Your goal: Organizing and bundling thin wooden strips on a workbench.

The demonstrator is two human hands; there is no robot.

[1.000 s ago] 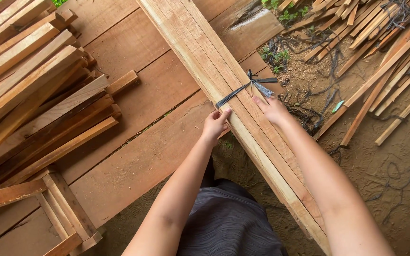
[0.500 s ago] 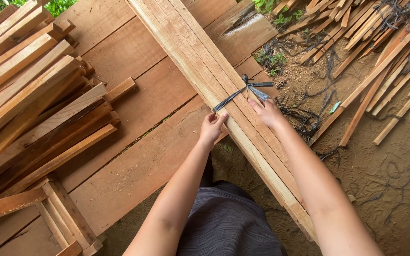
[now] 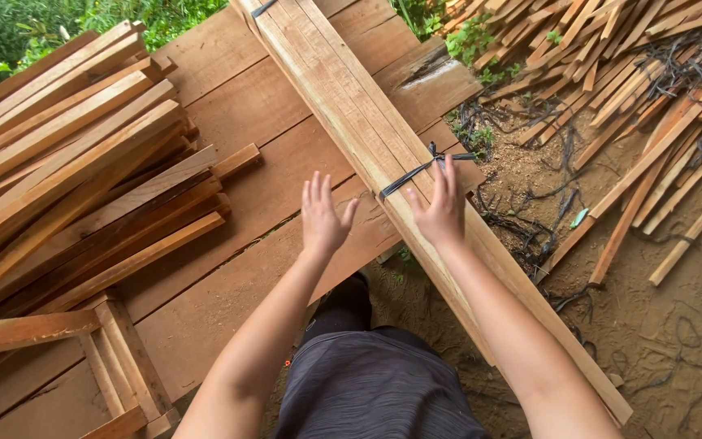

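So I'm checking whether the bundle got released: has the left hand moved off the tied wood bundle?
Yes. The left hand has lifted off the tied bundle and spread open, now left of the black strap.

Both arms are extending forward from the bottom of the view, forearms bare. Left hand (image 3: 322,215) is hovering open, fingers spread and pointing up and away, palm facing down and forward, holding nothing. Right hand (image 3: 440,207) is likewise opening flat, fingers together, extended forward, thumb out to the left.
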